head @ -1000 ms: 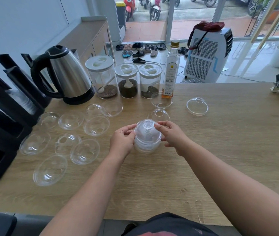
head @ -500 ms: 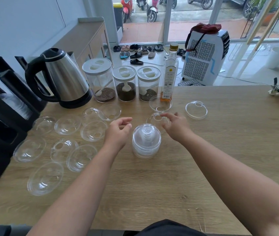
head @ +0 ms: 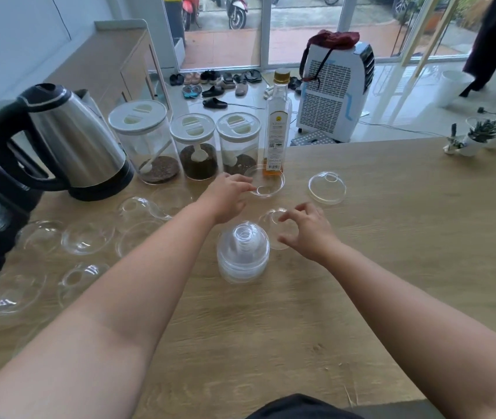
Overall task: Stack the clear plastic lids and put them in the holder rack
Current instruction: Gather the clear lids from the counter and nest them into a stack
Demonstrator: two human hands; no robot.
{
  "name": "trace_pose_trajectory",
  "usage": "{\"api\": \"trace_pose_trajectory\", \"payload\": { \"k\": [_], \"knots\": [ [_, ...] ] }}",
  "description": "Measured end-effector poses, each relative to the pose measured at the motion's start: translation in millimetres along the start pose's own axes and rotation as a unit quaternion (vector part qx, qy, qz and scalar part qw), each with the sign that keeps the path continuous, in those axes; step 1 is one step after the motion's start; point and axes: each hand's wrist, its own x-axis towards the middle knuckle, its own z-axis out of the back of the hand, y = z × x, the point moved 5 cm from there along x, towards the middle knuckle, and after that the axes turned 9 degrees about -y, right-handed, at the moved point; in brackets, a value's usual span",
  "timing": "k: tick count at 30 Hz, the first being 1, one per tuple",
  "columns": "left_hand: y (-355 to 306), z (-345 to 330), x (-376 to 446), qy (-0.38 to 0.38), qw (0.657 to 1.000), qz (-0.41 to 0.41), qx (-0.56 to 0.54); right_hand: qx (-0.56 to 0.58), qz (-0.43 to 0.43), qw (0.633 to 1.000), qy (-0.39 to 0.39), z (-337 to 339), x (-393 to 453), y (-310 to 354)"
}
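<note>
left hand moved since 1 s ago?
Yes. The left hand has left the stack of lids and gone forward toward the oil bottle, fingertips now at an upturned lid before it.

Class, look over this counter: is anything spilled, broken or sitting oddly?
Nothing is spilled or broken. One oddity: the lid at the left hand lies upside down like a bowl, while the stack and the lid beside the bottle sit dome-up.

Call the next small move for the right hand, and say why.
Probably close the right hand on the loose lid under it and lift it onto the stack. The fingers are spread over that lid but not yet gripping, the stack stands free right beside it, and the left hand is busy at another lid.
</note>
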Motion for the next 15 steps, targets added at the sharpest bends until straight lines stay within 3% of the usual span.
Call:
{"api": "trace_pose_trajectory", "payload": {
  "k": [4, 8, 11, 15],
  "knots": [
    [-7.4, -14.6, 10.9, 0.025, 0.995, -0.053, 0.086, 0.051, -0.044, 0.998, 0.008, 1.8, -4.8, -12.6],
    [-1.5, -20.9, 10.2, 0.004, 0.994, -0.047, 0.096, 0.135, -0.068, 0.988, -0.017, 20.9, -10.4, -19.3],
    [4.1, -22.0, 7.0, -0.006, 0.995, -0.042, 0.088, 0.207, -0.043, 0.976, -0.050, 44.7, -13.5, -3.0],
    [7.2, -23.4, 3.3, -0.017, 0.997, -0.029, 0.074, 0.247, 0.027, 0.969, -0.008, 61.5, -21.4, 33.1]
  ]
}}
